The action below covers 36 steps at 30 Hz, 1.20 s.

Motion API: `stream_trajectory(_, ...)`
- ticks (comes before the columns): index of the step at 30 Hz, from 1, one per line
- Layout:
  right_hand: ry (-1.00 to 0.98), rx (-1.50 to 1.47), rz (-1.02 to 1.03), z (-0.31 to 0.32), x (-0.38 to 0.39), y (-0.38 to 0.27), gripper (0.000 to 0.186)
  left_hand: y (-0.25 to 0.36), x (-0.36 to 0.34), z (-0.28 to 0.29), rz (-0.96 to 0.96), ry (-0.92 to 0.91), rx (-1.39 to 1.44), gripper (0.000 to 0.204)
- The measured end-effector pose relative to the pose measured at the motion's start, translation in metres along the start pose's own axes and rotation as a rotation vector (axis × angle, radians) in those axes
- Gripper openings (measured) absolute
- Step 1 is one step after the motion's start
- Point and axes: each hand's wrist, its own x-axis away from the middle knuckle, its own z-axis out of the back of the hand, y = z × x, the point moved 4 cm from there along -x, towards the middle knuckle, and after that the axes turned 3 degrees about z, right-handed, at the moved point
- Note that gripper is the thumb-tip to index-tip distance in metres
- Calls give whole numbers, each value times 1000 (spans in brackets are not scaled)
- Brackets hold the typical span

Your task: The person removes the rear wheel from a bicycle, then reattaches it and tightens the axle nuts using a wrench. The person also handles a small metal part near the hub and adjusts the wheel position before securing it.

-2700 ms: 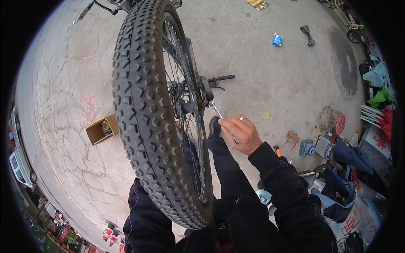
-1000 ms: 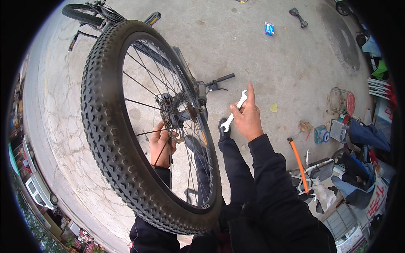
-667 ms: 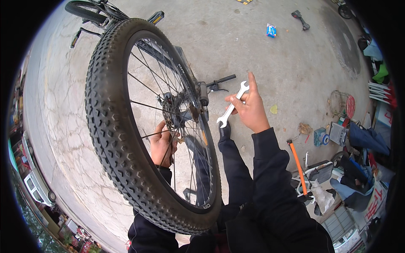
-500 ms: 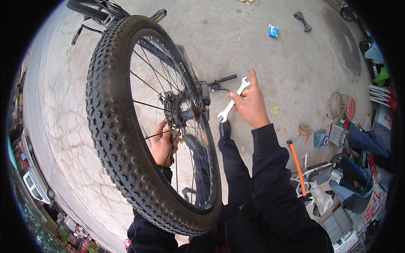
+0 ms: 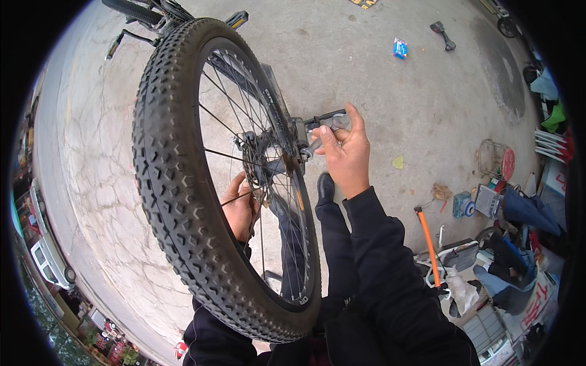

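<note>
A bicycle wheel with a knobby black tyre point(image 5: 160, 165) stands upright in front of me, its spokes running to the hub point(image 5: 249, 140). My left hand point(image 5: 240, 215) is behind the spokes, just below the hub and brake disc. Its fingers are curled in, and whatever they grip is hidden. On the wheel's right side, my right hand point(image 5: 349, 157) pinches a silver open-end wrench point(image 5: 315, 146), blurred by motion. One end of the wrench is close to the axle end beside the fork; I cannot tell whether it touches. My right index finger sticks up.
Part of the bicycle with a pedal point(image 5: 237, 19) lies beyond the wheel. A cordless power tool point(image 5: 443, 36) and a small blue packet point(image 5: 400, 49) lie on the concrete. To the right are an orange-handled pump point(image 5: 428, 244) and piled odds and ends.
My right hand has moved left and slightly down, bringing the wrench from open air to beside the axle end. My left hand stays by the hub.
</note>
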Motion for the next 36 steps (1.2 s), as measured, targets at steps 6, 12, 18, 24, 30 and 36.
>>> stream_trajectory(6, -82, -38, -105, 23, -3, 14, 39, 1, 1, -1, 5, -8, -10, 38)
stream_trajectory(12, -56, 186, 69, 48, 23, -1, 24, 0, 0, -1, 7, -18, 50, 38)
stream_trajectory(18, -80, 263, 323, 51, 57, -12, 15, 3, 0, -2, -30, -23, 20, 36)
stream_trajectory(24, -120, 242, 406, 49, 67, -8, 20, 3, 4, -4, 10, 18, 5, 36)
stream_trajectory(30, -173, 303, 447, 51, 72, -10, 22, 5, 4, -3, 8, 7, 13, 35)
stream_trajectory(36, -175, 290, 414, 53, 81, -4, 21, 3, 3, -2, 40, 32, 19, 34)
